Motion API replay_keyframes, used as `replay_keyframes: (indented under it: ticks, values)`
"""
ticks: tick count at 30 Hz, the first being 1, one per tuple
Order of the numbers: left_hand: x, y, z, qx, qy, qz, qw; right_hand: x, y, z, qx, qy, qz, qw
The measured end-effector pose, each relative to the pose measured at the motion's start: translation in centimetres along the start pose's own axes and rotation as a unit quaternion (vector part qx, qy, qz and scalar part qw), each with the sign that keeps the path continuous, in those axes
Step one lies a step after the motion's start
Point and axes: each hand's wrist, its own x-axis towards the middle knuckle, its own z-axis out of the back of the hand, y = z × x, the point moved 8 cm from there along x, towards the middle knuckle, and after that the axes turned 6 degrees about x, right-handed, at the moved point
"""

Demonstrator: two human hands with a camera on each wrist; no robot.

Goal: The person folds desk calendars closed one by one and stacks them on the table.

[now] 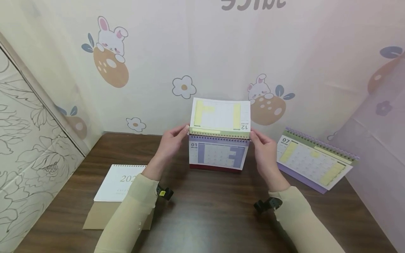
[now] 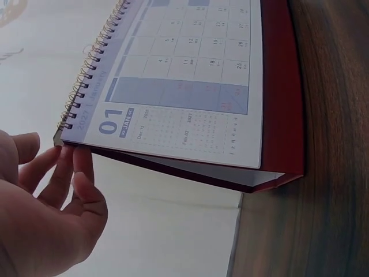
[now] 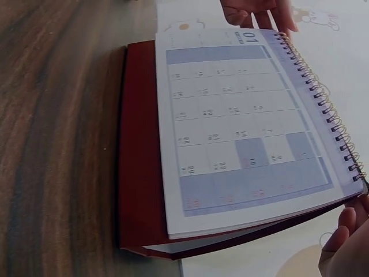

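A desk calendar with a dark red base (image 1: 218,154) stands in the middle of the table near the wall. Its front page reads 01 in purple; over the ring binding, the back page (image 1: 218,114) shows an upside-down 12 with yellow columns. My left hand (image 1: 171,144) holds the calendar's top left corner by its fingertips. At the opposite top corner, my right hand (image 1: 265,151) grips with thumb and fingers. Both wrist views show the January page (image 2: 190,86) sloping above the red base (image 3: 138,144), which rests on the wood. Some fingertips are hidden behind the corners.
To the right stands a second desk calendar (image 1: 313,161), open at 07, with a purple base. A white calendar (image 1: 110,182) on a brown base sits at the left, partly covered by my left sleeve. A curtain (image 1: 215,52) with rabbits hangs behind the dark wooden table (image 1: 209,211).
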Motion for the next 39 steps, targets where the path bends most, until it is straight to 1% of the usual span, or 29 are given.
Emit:
replay_keyframes:
  ticks: [5,10,16,21,24,27,30,33,35,37,39]
  values:
    - [-0.1,-0.3,0.5,-0.002,-0.031,-0.006,0.9995,0.1,0.7,0.2,0.011,-0.003,0.016,0.9998]
    - [-0.2,-0.9,0.8,-0.010,-0.048,-0.026,0.9985,0.3,1.4,0.6,0.022,-0.019,0.030,0.9991]
    - [-0.2,-1.5,0.9,-0.007,-0.048,-0.052,0.9975,0.2,2.4,1.1,0.035,-0.027,0.065,0.9969]
    - [-0.4,-1.6,1.0,0.002,-0.047,-0.070,0.9965,-0.2,2.7,1.4,0.014,-0.015,0.092,0.9955]
    - [-0.5,-1.6,1.0,0.003,-0.044,-0.082,0.9956,-0.5,2.7,1.5,0.000,-0.006,0.120,0.9928]
    - [-0.6,-1.5,0.9,0.002,-0.037,-0.097,0.9946,-0.9,2.6,1.7,0.000,0.004,0.135,0.9909]
    - [-0.8,-1.2,0.8,-0.007,-0.024,-0.102,0.9945,-1.0,2.3,2.0,0.002,0.015,0.129,0.9915]
    - [-1.0,-0.7,0.7,-0.026,-0.008,-0.095,0.9951,-1.1,1.6,2.1,-0.014,0.028,0.098,0.9947]
    - [-1.1,-0.4,0.6,-0.037,0.000,-0.093,0.9950,-1.1,1.1,2.3,-0.034,0.038,0.076,0.9958]
    - [-1.2,-0.2,0.5,-0.041,0.007,-0.092,0.9949,-1.2,0.7,2.3,-0.044,0.052,0.059,0.9960]
    - [-1.2,0.0,0.4,-0.037,0.010,-0.094,0.9948,-1.3,0.4,2.3,-0.049,0.062,0.051,0.9956]
